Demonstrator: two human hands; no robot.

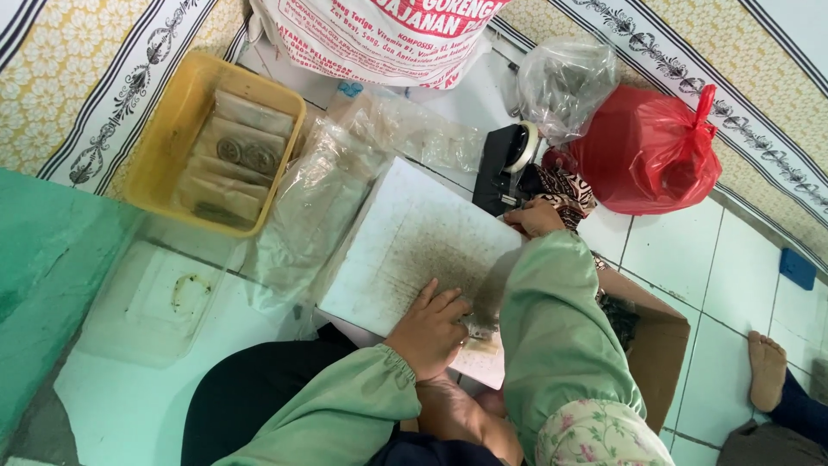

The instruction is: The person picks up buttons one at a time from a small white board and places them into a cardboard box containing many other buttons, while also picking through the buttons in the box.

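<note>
The person sits on the tiled floor point(742, 259) with a white board point(405, 242) lying flat in front of the knees. The left hand point(429, 332) rests flat on the near edge of the white board, fingers point(448, 304) spread a little apart and holding nothing. The right hand point(536, 217) reaches to the far right corner of the board, just beside a black tape dispenser point(504, 168) (you cannot tell if this hand is closed on something, because the green sleeve point(552, 319) hides most of it).

The middle of the board is dusted with small dark specks. Clear plastic bags point(328, 190) lie over its left edge. A yellow tray point(172, 129) with filled packets sits further left, well apart from the hands. A red plastic bag point(647, 151) and a clear one point(565, 82) sit behind the dispenser. An open cardboard box point(655, 345) is by the right arm.

What could go wrong: I think the wide sleeve may sweep the specks off the board and onto the floor. The board may also tip if the left hand presses its edge too hard. The loose clear bags look slippery and could slide.
</note>
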